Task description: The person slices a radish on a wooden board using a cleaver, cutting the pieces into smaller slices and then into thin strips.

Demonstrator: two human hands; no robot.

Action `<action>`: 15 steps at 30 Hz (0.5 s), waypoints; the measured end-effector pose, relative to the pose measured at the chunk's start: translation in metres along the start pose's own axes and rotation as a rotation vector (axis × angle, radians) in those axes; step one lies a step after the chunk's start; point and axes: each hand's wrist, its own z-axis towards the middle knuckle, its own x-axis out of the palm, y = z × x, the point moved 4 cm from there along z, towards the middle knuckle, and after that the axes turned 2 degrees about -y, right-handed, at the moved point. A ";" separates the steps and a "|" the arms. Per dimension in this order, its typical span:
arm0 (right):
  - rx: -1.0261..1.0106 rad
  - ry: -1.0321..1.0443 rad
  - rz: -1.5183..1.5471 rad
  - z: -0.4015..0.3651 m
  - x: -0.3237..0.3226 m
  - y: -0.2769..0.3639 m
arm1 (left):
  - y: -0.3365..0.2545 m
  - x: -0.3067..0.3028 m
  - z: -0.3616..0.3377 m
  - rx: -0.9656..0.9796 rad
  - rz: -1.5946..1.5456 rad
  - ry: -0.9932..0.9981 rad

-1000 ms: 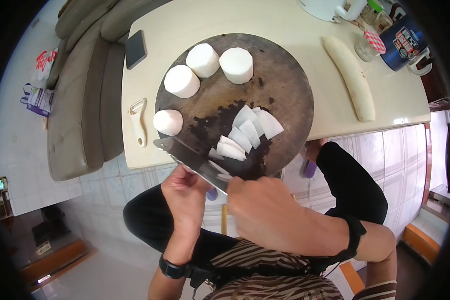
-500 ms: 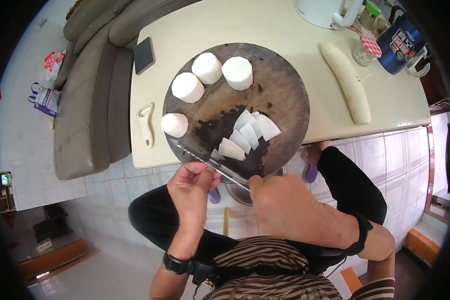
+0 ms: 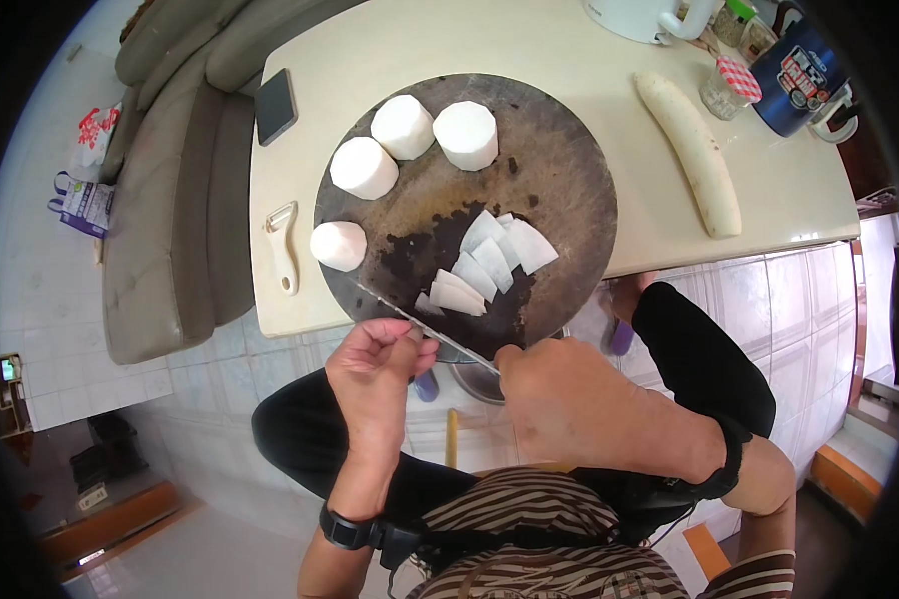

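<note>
The right hand (image 3: 569, 399) is closed tight on the knife (image 3: 420, 324). Its thin blade lies across the near edge of the cutting board (image 3: 559, 180). The left hand (image 3: 375, 374) is curled at the blade; I cannot tell if it pinches it. White slices (image 3: 484, 265) and four radish chunks (image 3: 403, 127) lie on the board. A peeler (image 3: 283, 245) and a phone (image 3: 275, 107) lie left of the board, a whole radish (image 3: 691, 150) right of it. A second ago the blade looked wide and flat; now it stands on edge.

Pretty bright, even daylight here, soft shadows only. Slight glare on the pale surface (image 3: 589, 60). Heavy fisheye bending with black vignette corners; centre is sharp, edges go softer.
</note>
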 end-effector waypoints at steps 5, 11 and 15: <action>-0.027 -0.031 0.013 0.020 -0.001 0.009 | -0.002 -0.001 0.002 -0.020 0.018 0.022; 0.008 -0.034 -0.029 0.029 -0.001 0.014 | 0.002 -0.005 0.001 -0.003 0.020 0.016; 0.091 -0.014 -0.039 0.014 -0.002 -0.002 | 0.007 -0.002 0.000 -0.016 -0.053 -0.019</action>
